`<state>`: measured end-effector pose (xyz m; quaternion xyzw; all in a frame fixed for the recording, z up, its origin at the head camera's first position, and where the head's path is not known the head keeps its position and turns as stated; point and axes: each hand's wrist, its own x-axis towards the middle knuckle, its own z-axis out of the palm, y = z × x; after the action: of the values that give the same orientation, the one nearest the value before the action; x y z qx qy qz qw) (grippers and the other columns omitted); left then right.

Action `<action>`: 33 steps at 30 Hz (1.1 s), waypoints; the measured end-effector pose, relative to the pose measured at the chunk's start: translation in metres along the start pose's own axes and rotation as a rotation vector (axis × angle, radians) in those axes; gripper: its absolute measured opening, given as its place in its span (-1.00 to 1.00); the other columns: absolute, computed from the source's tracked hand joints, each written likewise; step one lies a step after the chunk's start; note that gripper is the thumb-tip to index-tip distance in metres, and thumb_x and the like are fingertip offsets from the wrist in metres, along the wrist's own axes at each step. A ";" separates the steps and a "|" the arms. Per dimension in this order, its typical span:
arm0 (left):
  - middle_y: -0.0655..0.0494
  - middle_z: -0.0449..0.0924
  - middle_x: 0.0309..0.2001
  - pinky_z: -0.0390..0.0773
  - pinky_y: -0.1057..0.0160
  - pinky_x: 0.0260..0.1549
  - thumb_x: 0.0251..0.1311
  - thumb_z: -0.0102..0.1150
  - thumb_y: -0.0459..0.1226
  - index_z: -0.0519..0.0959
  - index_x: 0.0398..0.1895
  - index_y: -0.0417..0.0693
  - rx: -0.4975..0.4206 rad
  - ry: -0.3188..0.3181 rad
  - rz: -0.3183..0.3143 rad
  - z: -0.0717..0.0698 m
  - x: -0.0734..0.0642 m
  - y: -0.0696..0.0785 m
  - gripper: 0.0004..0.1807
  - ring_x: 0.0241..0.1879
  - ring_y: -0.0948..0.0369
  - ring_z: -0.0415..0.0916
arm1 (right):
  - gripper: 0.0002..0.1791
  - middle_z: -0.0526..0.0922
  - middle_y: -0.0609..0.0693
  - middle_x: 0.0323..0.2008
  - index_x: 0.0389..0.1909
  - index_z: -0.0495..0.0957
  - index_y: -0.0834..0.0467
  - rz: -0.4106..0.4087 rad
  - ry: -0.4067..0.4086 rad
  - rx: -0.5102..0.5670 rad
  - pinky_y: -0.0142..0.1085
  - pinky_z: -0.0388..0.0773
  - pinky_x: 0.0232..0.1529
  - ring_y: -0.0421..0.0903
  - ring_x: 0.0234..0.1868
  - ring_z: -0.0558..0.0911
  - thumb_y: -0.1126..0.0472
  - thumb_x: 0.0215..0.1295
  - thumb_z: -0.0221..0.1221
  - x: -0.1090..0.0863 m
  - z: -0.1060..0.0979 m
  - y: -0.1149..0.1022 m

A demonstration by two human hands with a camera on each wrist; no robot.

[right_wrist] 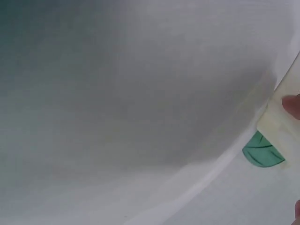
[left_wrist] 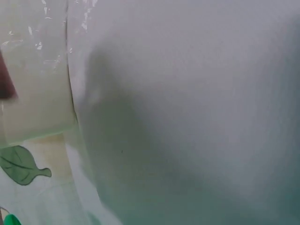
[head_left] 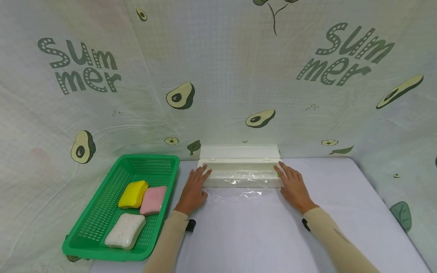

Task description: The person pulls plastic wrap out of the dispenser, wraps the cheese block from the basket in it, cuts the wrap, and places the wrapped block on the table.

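A long white cling film dispenser point(head_left: 239, 167) lies at the back of the table, its lid point(head_left: 239, 151) raised against the backdrop. Clear cling film point(head_left: 250, 194) hangs over its front edge onto the table, crinkled and shiny. My left hand point(head_left: 194, 189) rests at the dispenser's left end, fingers spread over the corner. At the opposite end, my right hand point(head_left: 293, 185) touches the corner with loosely extended fingers. In the left wrist view one fingertip point(left_wrist: 5, 82) shows over the dispenser; the right wrist view catches a fingertip point(right_wrist: 291, 106) against its white end.
To the left stands a green plastic basket point(head_left: 83, 220). Inside it are a yellow soap bar point(head_left: 133, 194), a pink soap bar point(head_left: 153, 200) and a white soap bar point(head_left: 125, 231). A printed cloth backdrop point(head_left: 218, 76) rises behind the white-covered table point(head_left: 246, 235).
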<state>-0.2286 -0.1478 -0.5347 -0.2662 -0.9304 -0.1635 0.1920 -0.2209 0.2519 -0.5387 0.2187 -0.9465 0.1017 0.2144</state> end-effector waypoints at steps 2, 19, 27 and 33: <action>0.02 -0.05 0.43 -0.21 0.05 0.32 -0.20 0.20 -0.56 0.10 0.42 0.07 0.040 -0.018 -0.001 0.000 0.001 0.002 -0.01 0.38 0.02 -0.08 | 0.06 0.04 0.15 0.38 0.39 0.08 0.14 -0.009 0.001 -0.035 0.05 0.07 0.16 0.20 0.24 0.17 0.35 -0.21 0.42 0.003 0.002 -0.001; 0.12 0.35 0.13 0.14 -0.02 0.06 -0.10 0.43 -0.18 0.52 0.02 0.11 -0.111 0.178 -0.020 -0.004 0.002 0.014 -0.48 0.12 0.11 0.24 | -0.29 0.25 0.14 0.26 0.23 0.34 0.10 -0.080 0.150 0.191 0.08 0.10 0.11 0.16 0.20 0.25 -0.07 0.06 0.31 0.015 0.003 -0.019; 0.24 0.44 -0.11 0.12 0.02 -0.10 -0.13 0.44 -0.34 0.66 -0.37 0.13 -0.389 0.304 -0.068 -0.012 -0.004 0.025 -0.77 -0.08 0.18 0.27 | -0.52 0.39 0.15 0.07 -0.07 0.56 0.08 -0.061 0.287 0.451 -0.11 0.19 0.00 0.05 -0.02 0.37 0.31 -0.11 0.41 0.004 -0.013 -0.030; 0.26 0.47 -0.17 0.10 0.03 -0.10 -0.06 0.38 -0.39 0.67 -0.37 0.11 -0.486 0.287 -0.093 -0.019 -0.006 0.029 -0.78 -0.12 0.20 0.27 | -0.62 0.41 0.07 -0.01 -0.23 0.62 0.06 0.009 0.275 0.589 -0.31 0.19 0.01 -0.04 -0.04 0.36 0.43 -0.11 0.38 -0.005 -0.024 -0.039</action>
<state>-0.2019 -0.1348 -0.5146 -0.2354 -0.8384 -0.4265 0.2444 -0.1908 0.2260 -0.5159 0.2511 -0.8397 0.4006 0.2672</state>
